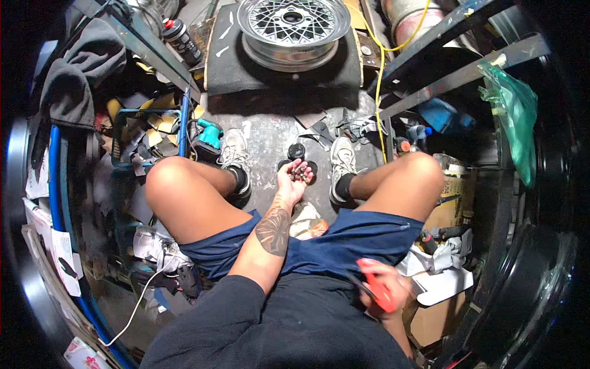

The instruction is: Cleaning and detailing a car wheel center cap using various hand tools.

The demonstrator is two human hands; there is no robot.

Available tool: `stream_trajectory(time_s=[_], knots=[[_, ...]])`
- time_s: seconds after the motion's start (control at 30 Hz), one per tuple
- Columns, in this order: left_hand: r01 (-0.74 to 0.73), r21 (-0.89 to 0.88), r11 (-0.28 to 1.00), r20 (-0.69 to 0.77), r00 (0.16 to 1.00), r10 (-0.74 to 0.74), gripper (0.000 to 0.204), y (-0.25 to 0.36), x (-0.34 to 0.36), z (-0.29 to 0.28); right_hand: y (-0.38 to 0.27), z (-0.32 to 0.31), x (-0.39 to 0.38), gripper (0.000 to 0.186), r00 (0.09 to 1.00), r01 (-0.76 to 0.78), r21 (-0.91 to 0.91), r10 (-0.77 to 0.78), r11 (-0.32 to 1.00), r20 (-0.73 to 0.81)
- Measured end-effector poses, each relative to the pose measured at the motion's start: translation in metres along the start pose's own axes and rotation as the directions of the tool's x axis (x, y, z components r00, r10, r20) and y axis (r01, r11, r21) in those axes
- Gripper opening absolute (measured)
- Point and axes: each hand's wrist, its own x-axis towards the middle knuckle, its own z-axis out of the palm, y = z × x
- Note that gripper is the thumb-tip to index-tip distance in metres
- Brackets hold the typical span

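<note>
My left hand [291, 178] is held out between my knees, palm up with its fingers curled. Cupped in it are several small dark metal pieces [300, 174], too small to name exactly. Just beyond the fingers a round black cap [296, 151] sits on the floor, and more round black pieces show partly behind the hand. My right hand [393, 288], smeared by motion, is close to my body at the right. Its fingers are wrapped round a red-handled tool [376, 284] with a dark part pointing left; its exact kind is blurred.
A silver mesh-pattern wheel rim [295, 55] lies on a dark padded stand [224, 61] ahead. A teal power tool [209, 135] and a blue crate [117, 138] are at the left. A yellow cable [381, 80] and a green plastic bag [513, 117] hang at the right.
</note>
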Motion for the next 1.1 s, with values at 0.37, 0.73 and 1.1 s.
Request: stream_trajectory(time_s=[0.37, 0.73, 1.1], knots=[[0.044, -0.107, 0.993, -0.076, 0.996, -0.052, 0.018, 0.034, 0.017, -0.019, 0.031, 0.099, 0.067, 0.046, 0.736, -0.212, -0.532, 0.492, 0.820, 0.465], [0.111, 0.024, 0.993, -0.113, 0.988, -0.108, 0.012, 0.027, 0.027, -0.029, 0.056, 0.123, 0.085, 0.049, 0.691, -0.239, -0.604, 0.570, 0.760, 0.445], [0.120, 0.046, 0.992, -0.117, 0.987, -0.114, 0.013, 0.027, 0.028, -0.026, 0.037, 0.110, 0.073, 0.048, 0.714, -0.221, -0.586, 0.539, 0.779, 0.447]])
